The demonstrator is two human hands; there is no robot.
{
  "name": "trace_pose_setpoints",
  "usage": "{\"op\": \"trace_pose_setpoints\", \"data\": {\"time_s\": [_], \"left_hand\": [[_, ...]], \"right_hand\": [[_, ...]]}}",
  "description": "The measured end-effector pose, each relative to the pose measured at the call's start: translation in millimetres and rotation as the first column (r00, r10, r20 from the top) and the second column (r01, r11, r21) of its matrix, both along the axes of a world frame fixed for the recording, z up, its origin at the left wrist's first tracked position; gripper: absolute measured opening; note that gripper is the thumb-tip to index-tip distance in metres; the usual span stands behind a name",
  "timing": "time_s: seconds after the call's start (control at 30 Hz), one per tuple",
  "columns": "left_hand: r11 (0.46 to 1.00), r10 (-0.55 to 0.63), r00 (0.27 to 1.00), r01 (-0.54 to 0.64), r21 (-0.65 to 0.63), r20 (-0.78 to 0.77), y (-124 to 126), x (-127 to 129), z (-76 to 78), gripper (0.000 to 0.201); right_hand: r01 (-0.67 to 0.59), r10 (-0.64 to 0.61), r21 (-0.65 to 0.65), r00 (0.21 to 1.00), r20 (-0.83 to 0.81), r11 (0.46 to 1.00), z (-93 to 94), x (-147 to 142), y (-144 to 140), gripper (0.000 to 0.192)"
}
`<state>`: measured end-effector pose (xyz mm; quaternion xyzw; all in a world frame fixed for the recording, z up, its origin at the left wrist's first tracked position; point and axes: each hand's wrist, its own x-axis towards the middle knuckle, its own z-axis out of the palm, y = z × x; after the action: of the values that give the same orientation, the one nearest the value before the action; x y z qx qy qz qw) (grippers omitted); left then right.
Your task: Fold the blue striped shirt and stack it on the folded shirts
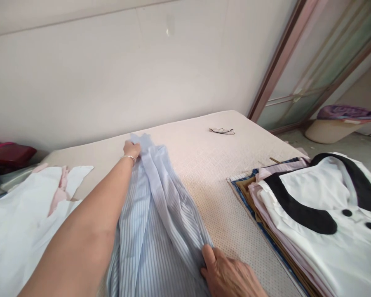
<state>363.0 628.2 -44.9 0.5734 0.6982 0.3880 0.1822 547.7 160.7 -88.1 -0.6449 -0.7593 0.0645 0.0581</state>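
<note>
I see a pale blue cotton shirt with thin white stripes (154,214) on a cream dotted bed cover (204,165). At right lies a white blouse with black collar and black buttons (327,222); at left, a plain white garment (15,218) over pink cloth (60,192).

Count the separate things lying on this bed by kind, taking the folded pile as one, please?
Striped shirt: 1
White garment: 1
Folded pile: 1
Glasses: 1
Total: 4

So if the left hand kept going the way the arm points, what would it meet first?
Past the striped shirt that the left hand grips, probably only bare mattress, then the white wall; depth is unclear.
</note>
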Motion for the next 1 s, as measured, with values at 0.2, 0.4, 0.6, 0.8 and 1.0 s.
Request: {"op": "trace_pose_setpoints", "data": {"time_s": [0.2,0.4,0.6,0.8,1.0], "left_hand": [[0.989,-0.144,0.98,0.148,-0.019,0.14,-8,10,-2.7,0.061],[0.948,-0.305,0.928,0.318,-0.026,0.214,1,20,8.1,0.053],[0.917,-0.398,0.915,0.397,-0.032,-0.065,-5,0,-10.2,0.061],[0.878,-0.474,0.778,0.451,-0.159,-0.412,-16,-9,9.9,0.058],[0.884,-0.391,0.437,0.425,-0.197,-0.81,-62,19,39.3,0.034]], "right_hand": [[0.002,-0.001,-0.028,0.999,0.04,1.0,6.3,0,2,0.018],[-0.007,0.007,-0.021,0.999,0.039,1.0,5.8,0,1,0.02],[-0.009,0.009,0.018,0.999,0.037,1.0,4.4,1,-1,0.025],[-0.018,0.018,0.01,0.999,0.04,1.0,8.0,-1,0,0.026],[-0.015,0.015,0.017,1.0,0.004,1.0,14.1,-1,-1,0.023]]}}
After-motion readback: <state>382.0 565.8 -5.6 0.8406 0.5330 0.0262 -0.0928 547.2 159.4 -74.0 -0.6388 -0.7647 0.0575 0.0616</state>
